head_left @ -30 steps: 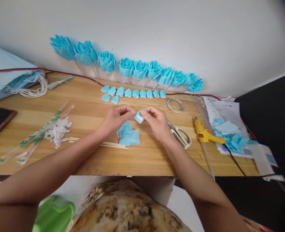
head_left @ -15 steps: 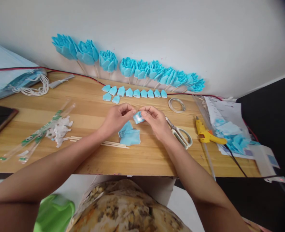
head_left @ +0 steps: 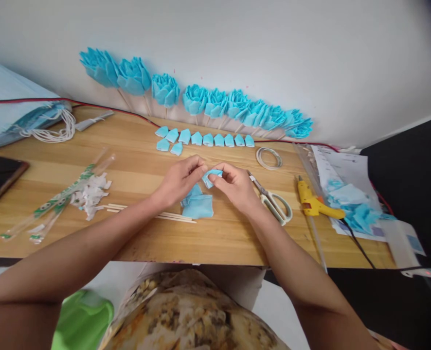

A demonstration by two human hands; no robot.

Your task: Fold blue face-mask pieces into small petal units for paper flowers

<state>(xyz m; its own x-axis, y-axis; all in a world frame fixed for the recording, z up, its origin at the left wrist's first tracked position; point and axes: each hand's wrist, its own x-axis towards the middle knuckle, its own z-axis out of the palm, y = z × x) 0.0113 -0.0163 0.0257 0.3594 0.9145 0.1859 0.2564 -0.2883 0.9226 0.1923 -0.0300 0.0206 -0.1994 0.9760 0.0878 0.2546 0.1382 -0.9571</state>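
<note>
A small folded piece of light blue fabric (head_left: 211, 177) is held up between my two hands above the middle of the table. My right hand (head_left: 234, 186) pinches its right side between thumb and fingers. At its left edge, the fingertips of my left hand (head_left: 185, 179) are also closed in a pinch. Flat blue fabric pieces (head_left: 198, 206) lie just below the hands, partly overlapping. Beyond my fingers, several small folded blue petals (head_left: 208, 140) are laid out in two rows.
Several blue fabric flowers (head_left: 165, 90) on sticks lean along the wall. Scissors (head_left: 276, 204), a tape roll (head_left: 269, 158) and a yellow glue gun (head_left: 315, 204) lie to the right. Wooden sticks (head_left: 175, 217), white scraps (head_left: 91, 192) and a phone (head_left: 0, 179) lie to the left.
The small fabric piece has been turned or folded over in my fingers. Its shiny whitish patch no longer shows, and plain blue faces up.
</note>
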